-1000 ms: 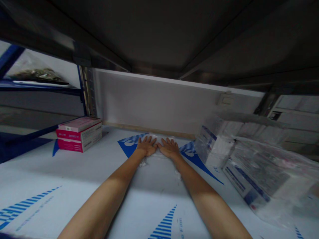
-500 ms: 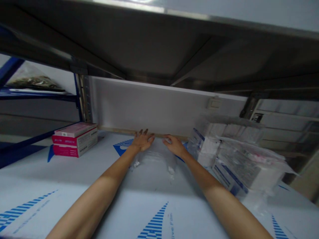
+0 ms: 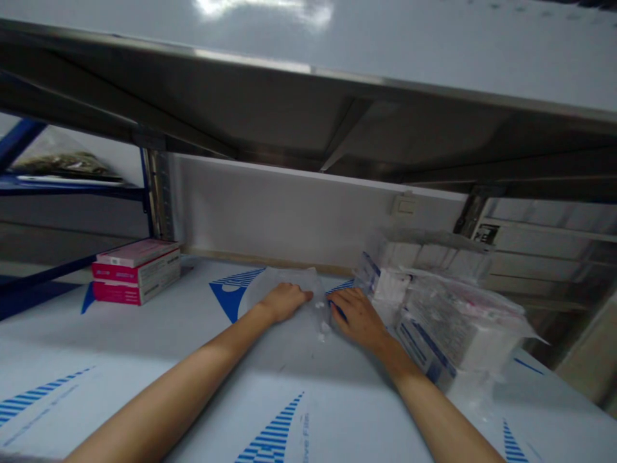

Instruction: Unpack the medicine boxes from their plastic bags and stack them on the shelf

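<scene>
A clear plastic bag (image 3: 295,276) lies flat toward the back of the film-covered shelf (image 3: 231,399). My left hand (image 3: 286,301) rests on the bag with its fingers curled under and the thumb pointing right; it appears to grip the plastic. Small white bits (image 3: 322,326) show at the bag's near right part. Beside the bag's right edge, my right hand (image 3: 355,315) is bent downward over the shelf surface. A gap shows between its thumb and fingers, and I see nothing held there.
Pink and white boxes (image 3: 137,270) are stacked at the left. At the right stand plastic-wrapped white boxes (image 3: 453,328), close to my right forearm. An upper metal shelf (image 3: 260,109) hangs overhead. Behind are a white wall (image 3: 270,212) and a switch (image 3: 405,206).
Both hands have come back from the wall toward me. My left hand's spread fingers have curled in, and the bag lies flatter. The view has tilted up slightly.
</scene>
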`<state>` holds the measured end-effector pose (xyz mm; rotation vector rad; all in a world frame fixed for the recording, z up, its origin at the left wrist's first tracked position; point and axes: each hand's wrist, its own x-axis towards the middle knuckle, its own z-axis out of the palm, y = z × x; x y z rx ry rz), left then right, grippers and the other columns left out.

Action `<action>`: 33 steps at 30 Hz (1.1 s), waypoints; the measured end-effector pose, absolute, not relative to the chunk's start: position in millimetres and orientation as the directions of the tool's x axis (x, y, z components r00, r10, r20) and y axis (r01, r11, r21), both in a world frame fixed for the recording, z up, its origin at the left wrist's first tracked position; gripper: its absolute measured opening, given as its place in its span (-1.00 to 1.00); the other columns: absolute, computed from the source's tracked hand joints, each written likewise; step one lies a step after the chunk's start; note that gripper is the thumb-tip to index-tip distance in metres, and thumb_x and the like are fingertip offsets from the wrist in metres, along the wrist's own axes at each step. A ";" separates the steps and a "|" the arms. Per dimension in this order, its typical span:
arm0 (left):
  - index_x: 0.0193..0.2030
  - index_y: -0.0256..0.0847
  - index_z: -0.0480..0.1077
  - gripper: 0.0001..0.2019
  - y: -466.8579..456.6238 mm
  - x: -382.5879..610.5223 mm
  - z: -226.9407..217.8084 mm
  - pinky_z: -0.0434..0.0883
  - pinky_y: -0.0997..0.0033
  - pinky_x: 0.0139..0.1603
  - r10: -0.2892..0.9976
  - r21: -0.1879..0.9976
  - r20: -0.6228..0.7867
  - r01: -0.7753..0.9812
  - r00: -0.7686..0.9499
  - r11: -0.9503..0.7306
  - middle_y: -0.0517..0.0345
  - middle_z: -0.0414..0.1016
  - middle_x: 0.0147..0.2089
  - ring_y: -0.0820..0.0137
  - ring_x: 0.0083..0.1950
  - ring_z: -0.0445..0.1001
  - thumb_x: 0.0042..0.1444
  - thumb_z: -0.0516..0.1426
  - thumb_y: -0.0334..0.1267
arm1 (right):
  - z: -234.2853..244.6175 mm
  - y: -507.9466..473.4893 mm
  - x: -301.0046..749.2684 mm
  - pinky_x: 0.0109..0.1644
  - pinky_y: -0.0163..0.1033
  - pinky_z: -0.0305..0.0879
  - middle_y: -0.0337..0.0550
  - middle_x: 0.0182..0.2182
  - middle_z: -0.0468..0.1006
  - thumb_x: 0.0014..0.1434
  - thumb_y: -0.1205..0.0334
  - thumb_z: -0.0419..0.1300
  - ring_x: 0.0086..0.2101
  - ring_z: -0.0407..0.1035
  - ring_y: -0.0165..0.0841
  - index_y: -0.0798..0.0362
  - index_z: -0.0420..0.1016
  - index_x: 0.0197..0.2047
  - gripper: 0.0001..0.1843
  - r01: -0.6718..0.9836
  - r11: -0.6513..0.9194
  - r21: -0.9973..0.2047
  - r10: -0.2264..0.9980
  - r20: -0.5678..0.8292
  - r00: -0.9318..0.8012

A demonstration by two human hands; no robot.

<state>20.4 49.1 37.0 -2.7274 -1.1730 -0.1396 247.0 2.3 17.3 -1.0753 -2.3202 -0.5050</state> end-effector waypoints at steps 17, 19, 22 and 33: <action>0.04 -0.16 0.43 -0.73 -26.7 70.9 68.8 0.48 0.25 -0.10 0.472 -0.052 0.373 0.526 0.799 -0.849 0.02 0.62 -0.08 0.16 -0.10 0.62 0.23 0.06 -0.35 | 112.6 -85.0 264.1 -0.10 -0.08 0.44 0.04 -0.22 0.69 0.27 0.33 0.06 -0.23 0.56 -0.15 0.10 0.60 -0.11 -0.71 0.963 0.264 -0.051 0.456 0.886 -0.078; 0.02 -0.15 0.43 -0.74 -37.9 77.9 71.0 0.48 0.26 -0.10 0.420 -0.039 0.356 0.462 0.835 -0.886 0.04 0.62 -0.10 0.19 -0.10 0.61 0.23 0.06 -0.37 | 135.1 -100.0 282.9 -0.04 0.01 0.43 0.13 -0.17 0.68 0.24 0.31 0.08 -0.12 0.55 -0.02 0.15 0.63 -0.06 -0.68 0.998 0.023 -0.066 0.502 0.864 0.046; 0.04 -0.14 0.43 -0.73 -45.3 82.9 71.3 0.49 0.26 -0.10 0.396 -0.030 0.336 0.430 0.855 -0.902 0.04 0.63 -0.12 0.20 -0.12 0.62 0.24 0.05 -0.37 | 157.7 -111.4 309.7 -0.01 0.12 0.41 0.25 -0.13 0.66 0.25 0.24 0.12 -0.01 0.49 0.14 0.19 0.61 0.04 -0.62 0.957 -0.289 -0.002 0.656 0.728 0.199; 0.17 -0.17 0.42 -0.66 -12.7 37.1 46.4 0.49 0.21 -0.01 0.485 0.084 0.400 0.495 0.778 -0.865 -0.03 0.62 -0.03 0.19 -0.07 0.62 0.28 0.06 -0.33 | 180.1 -123.7 310.6 -0.03 0.04 0.44 0.13 -0.21 0.68 0.18 0.31 0.18 -0.14 0.57 0.02 0.11 0.66 -0.07 -0.71 0.975 -0.196 -0.105 0.713 0.668 0.215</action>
